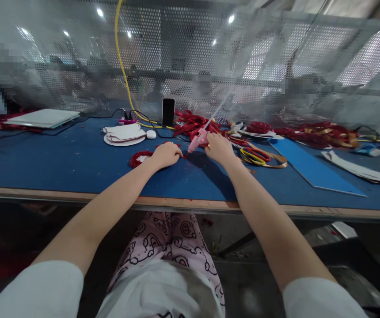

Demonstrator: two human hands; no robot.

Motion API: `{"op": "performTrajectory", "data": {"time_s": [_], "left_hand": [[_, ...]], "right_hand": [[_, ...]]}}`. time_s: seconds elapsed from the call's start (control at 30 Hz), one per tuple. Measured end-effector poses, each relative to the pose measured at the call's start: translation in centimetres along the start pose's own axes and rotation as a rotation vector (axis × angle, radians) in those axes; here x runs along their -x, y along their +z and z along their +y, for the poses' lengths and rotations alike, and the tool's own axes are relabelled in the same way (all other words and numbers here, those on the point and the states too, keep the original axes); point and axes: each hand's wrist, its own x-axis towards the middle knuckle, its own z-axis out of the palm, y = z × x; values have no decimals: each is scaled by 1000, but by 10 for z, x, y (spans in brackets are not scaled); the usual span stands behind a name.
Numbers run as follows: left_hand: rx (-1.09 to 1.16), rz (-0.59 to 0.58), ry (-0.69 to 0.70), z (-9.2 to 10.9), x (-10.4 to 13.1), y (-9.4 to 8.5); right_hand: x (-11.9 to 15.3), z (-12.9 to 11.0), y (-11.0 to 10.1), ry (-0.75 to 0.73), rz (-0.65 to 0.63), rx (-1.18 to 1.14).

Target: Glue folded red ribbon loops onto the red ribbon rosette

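Note:
My right hand (220, 149) is wrapped round a pink hot glue gun (196, 142), its nozzle tilted down to the left. A long translucent glue stick (219, 109) juts from the gun's back end. Close to the nozzle, my left hand (166, 155) has its fingers pinched on the end of a red ribbon (185, 156). Partly under that hand lies a round red ribbon piece (134, 160) with a white centre; its right side is hidden. Whether the nozzle touches the ribbon I cannot tell.
Behind my hands are a phone (168, 112), heaped red ribbons (190, 121), white card pieces (125, 133) and a white earbud case (150, 134). Yellow-and-red-handled scissors (253, 156), a blue board (312, 165) and white strips (355, 167) lie to the right. A yellow cable (123, 70) hangs behind.

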Motion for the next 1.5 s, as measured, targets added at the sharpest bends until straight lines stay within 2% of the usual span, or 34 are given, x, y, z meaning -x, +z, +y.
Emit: {"op": "performTrajectory", "data": {"time_s": [0.3, 0.5, 0.6, 0.67, 0.87, 1.1, 1.23, 1.3, 1.4, 1.5], "left_hand": [[13, 7, 10, -2, -1, 4], [13, -9, -34, 1, 1, 1], [20, 14, -54, 2, 0, 3], [19, 18, -58, 3, -1, 6], [17, 14, -29, -1, -5, 13], [177, 60, -21, -7, -11, 19], [266, 67, -79, -8, -12, 21], [285, 63, -95, -8, -12, 22], [285, 62, -78, -9, -12, 24], [227, 52, -34, -10, -13, 27]], "right_hand": [[0, -4, -4, -43, 72, 20], [1, -1, -10, -97, 123, 25], [1, 2, -8, -12, 147, 0], [0, 4, -4, 78, 119, -45], [-5, 5, 10, 322, -122, -250], [-5, 7, 15, 386, -86, -258], [-5, 17, 22, 288, -92, -290], [-5, 25, 24, 142, -101, -367], [-4, 35, 23, -155, -167, -509], [-3, 41, 17, -293, -219, -588]]}}
